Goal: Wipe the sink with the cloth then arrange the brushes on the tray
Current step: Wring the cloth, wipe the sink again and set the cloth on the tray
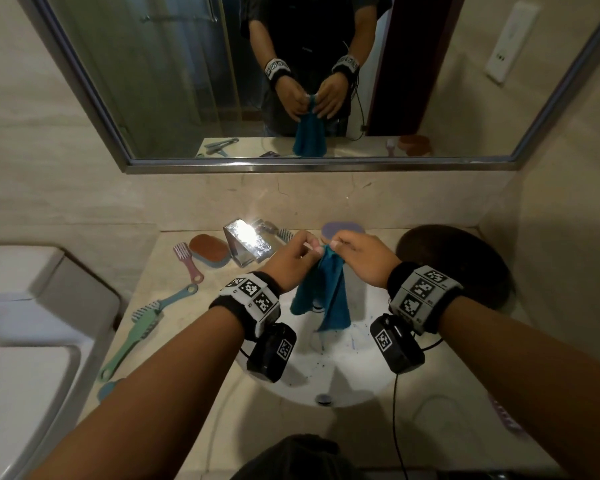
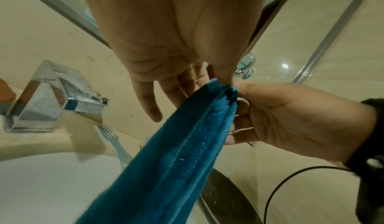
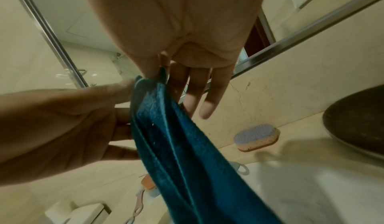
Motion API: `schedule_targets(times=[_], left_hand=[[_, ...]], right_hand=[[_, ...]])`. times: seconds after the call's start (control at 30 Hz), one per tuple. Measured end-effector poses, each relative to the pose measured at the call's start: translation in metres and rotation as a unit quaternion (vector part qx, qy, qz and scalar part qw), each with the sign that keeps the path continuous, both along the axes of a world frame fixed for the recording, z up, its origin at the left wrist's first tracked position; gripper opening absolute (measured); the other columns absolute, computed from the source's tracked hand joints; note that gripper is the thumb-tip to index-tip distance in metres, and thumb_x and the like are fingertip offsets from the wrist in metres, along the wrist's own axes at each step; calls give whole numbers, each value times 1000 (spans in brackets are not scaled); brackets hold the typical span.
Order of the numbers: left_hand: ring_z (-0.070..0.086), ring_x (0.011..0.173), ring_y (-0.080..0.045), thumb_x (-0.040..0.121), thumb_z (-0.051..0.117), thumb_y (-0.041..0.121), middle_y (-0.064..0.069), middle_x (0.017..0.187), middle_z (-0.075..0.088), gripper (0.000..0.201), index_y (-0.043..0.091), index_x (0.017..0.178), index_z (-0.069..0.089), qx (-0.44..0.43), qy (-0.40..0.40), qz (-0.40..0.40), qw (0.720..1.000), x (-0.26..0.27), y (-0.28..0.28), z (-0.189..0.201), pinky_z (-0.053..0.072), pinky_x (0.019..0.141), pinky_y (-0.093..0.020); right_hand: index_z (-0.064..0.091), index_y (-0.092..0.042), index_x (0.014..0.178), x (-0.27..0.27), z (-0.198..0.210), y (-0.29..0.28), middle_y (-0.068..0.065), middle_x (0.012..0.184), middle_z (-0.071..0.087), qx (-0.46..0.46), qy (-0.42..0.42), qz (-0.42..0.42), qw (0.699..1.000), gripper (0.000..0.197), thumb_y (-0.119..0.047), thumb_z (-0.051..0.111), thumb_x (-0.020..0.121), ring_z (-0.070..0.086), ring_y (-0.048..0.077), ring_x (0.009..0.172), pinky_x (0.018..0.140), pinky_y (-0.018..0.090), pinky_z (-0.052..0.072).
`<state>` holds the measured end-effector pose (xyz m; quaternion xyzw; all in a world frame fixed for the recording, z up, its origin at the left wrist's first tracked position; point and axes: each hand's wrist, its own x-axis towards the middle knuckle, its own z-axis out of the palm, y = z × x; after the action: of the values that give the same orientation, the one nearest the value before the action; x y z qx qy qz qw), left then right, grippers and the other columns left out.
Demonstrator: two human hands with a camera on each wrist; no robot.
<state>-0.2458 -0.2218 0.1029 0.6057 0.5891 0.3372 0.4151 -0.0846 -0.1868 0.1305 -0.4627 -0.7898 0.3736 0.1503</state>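
A teal cloth (image 1: 326, 292) hangs bunched above the white sink (image 1: 347, 379). My left hand (image 1: 297, 252) and right hand (image 1: 352, 251) both pinch its top edge between thumb and forefinger, close together; the other fingers stay loosely extended. The left wrist view shows the cloth (image 2: 182, 153) pinched at the top, and so does the right wrist view, cloth (image 3: 187, 145). Brushes lie on the counter: a pink one (image 1: 187, 263), a blue one (image 1: 174, 299), a green one (image 1: 132, 337). A dark round tray (image 1: 465, 258) sits at the right.
A chrome tap (image 1: 246, 247) stands behind the sink. An orange-topped sponge brush (image 1: 208, 252) lies left of it, a purple-topped one (image 3: 256, 136) behind my hands. A toilet tank (image 1: 42, 282) is at the left. Dark specks dot the basin.
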Motion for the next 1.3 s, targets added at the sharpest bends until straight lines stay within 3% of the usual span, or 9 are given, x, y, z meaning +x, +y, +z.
schedule_targets(times=[0.27,0.5,0.63,0.77,0.87,1.0,1.1,1.2,1.3], left_hand=[[60,99,-20,87,60,21,-1,102,64,20,15,107,62,-85,113,-10,990,-8,-8,-19,46,97,-42],[59,72,-21,94,42,23,-4,90,64,11,30,87,43,-93,115,40,988,-19,-8,-23,50,71,-35],[58,86,-19,95,50,30,-6,101,61,19,26,110,38,-102,71,50,991,-25,-9,-18,47,77,-30],[62,95,-24,75,76,13,-10,113,56,76,29,131,27,-106,43,-6,993,-34,-10,-16,57,76,-34],[61,71,-17,81,69,7,-4,93,56,71,31,133,27,-125,47,23,991,-37,-10,-19,53,54,-24],[58,61,-22,86,64,20,-7,75,62,44,24,122,37,-135,56,73,987,-40,-7,-24,56,62,-37],[52,58,-16,95,51,21,-6,76,57,16,26,104,39,-114,64,40,991,-37,-7,-20,44,48,-23],[49,71,-15,99,40,17,0,79,52,20,31,85,44,-77,64,-11,995,-32,-6,-15,41,59,-20],[54,79,-14,88,62,21,4,82,56,10,25,88,53,-84,80,-33,993,-32,-7,-15,44,71,-24]], right_hand=[[52,-5,91,-1,0,11,24,85,51,-62,78,-90,991,30,-27,34,101,51,27,79,74,43,47],[32,-13,125,10,2,14,11,117,54,-233,65,-116,963,57,-48,57,87,57,28,108,91,50,51],[22,-7,121,19,-7,18,18,119,50,-154,-59,-50,985,71,-8,75,75,54,28,109,94,50,48],[24,-22,110,22,-12,23,36,115,53,-175,71,-109,976,53,6,61,82,58,37,94,83,53,48],[29,-23,108,25,-16,30,33,100,55,-149,92,-155,972,37,0,52,90,59,36,82,69,45,52],[41,-18,91,28,-17,31,12,67,48,-154,120,-136,971,21,2,39,95,49,10,42,36,18,38],[53,-17,80,27,-18,30,8,76,54,-152,106,-111,977,29,3,38,94,52,15,62,51,20,42],[64,-9,101,27,-16,28,2,103,58,-163,43,-56,984,20,1,61,84,55,18,97,84,26,48],[61,-11,120,27,-16,29,1,112,57,-119,-75,-15,990,50,1,73,73,55,18,103,90,29,47]])
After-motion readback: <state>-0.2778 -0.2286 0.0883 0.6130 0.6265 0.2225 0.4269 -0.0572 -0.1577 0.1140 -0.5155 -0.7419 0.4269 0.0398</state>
